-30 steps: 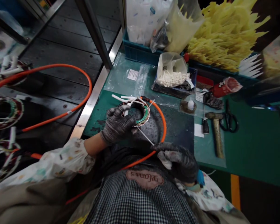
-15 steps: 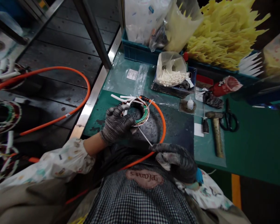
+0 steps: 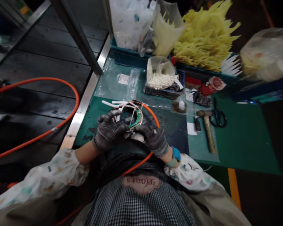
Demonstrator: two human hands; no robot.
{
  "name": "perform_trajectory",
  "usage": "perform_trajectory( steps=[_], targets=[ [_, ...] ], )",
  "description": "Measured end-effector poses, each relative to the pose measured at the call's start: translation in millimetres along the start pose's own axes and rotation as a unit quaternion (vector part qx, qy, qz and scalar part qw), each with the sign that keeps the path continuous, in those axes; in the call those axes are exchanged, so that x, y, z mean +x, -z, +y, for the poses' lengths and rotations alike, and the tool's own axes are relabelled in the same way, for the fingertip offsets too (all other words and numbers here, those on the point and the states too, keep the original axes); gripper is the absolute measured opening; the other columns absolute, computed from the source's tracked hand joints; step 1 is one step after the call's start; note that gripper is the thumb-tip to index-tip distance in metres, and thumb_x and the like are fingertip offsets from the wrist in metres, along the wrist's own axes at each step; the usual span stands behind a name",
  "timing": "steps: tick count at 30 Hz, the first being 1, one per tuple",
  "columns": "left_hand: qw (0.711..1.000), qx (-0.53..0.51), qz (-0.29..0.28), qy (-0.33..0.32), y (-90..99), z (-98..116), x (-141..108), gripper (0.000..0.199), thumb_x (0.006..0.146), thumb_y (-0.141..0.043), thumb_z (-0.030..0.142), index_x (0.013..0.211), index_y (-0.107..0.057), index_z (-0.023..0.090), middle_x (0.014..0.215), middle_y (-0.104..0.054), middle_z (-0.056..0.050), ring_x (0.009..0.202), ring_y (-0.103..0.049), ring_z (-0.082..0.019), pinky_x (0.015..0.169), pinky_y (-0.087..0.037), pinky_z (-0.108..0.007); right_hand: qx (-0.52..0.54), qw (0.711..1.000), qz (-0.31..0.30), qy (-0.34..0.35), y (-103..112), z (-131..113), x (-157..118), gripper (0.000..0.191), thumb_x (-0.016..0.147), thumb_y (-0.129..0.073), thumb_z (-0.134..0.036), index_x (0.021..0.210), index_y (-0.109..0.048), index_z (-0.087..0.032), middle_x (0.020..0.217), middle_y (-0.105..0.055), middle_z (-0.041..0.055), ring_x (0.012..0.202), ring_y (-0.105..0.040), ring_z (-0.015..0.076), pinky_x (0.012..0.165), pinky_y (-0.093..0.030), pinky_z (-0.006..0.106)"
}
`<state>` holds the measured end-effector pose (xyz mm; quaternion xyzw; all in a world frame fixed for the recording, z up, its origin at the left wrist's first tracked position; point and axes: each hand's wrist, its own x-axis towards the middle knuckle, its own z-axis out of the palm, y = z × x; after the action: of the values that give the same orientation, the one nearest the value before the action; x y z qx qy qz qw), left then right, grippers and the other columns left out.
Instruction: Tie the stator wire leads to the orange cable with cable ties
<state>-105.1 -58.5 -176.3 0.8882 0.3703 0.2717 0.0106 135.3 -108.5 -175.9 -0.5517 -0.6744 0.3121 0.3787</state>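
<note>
A ring-shaped part (image 3: 139,116) with a green inner band, white sleeved wires and white cord lies near the front of the green table. My left hand (image 3: 110,128), in a grey glove, grips its left side, fingers curled over the rim. At the lower right of the ring is my right hand (image 3: 153,136), also gloved, with its fingers bent in against the ring's edge; what they pinch is too small to make out. An orange tube (image 3: 153,115) runs from the ring's top, curving round to the right and passing beneath my right hand.
Behind are a blue bin (image 3: 127,58) of bags, yellow pieces (image 3: 202,37) and a tray of white bits (image 3: 161,81). To the right lie a hammer (image 3: 209,131), scissors (image 3: 218,116) and a small white bottle (image 3: 181,104). Another orange tube (image 3: 58,125) loops at left.
My right hand has moved up and left from the table's front edge to the ring. The stretched white cord between them no longer shows. The whole view has shifted slightly.
</note>
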Motion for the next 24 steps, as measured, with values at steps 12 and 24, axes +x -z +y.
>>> perform_trajectory(
  steps=[12, 24],
  targets=[
    [0.999, -0.027, 0.024, 0.000, -3.7, -5.9, 2.5, 0.016, 0.091, -0.082, 0.034, 0.106, -0.080, 0.031, 0.115, -0.080, -0.003, 0.129, -0.063, -0.034, 0.101, -0.046, -0.051, 0.189, 0.975, -0.112, 0.025, 10.1, -26.9, 60.7, 0.022, 0.110, -0.060, -0.037, 0.115, -0.079, -0.028, 0.115, -0.085, -0.0033, 0.107, -0.080, 0.0164, 0.102, -0.066, 0.035],
    [0.997, 0.023, 0.067, -0.041, -5.6, -0.1, 6.5, 0.008, 0.095, -0.077, 0.040, 0.102, -0.076, 0.036, 0.092, -0.079, 0.006, 0.128, -0.065, -0.028, 0.108, -0.037, -0.050, 0.173, 0.979, -0.098, 0.041, 11.6, -9.4, 59.9, 0.012, 0.098, -0.076, -0.034, 0.104, -0.082, -0.025, 0.103, -0.085, 0.0012, 0.095, -0.081, 0.0194, 0.094, -0.067, 0.037]
  ],
)
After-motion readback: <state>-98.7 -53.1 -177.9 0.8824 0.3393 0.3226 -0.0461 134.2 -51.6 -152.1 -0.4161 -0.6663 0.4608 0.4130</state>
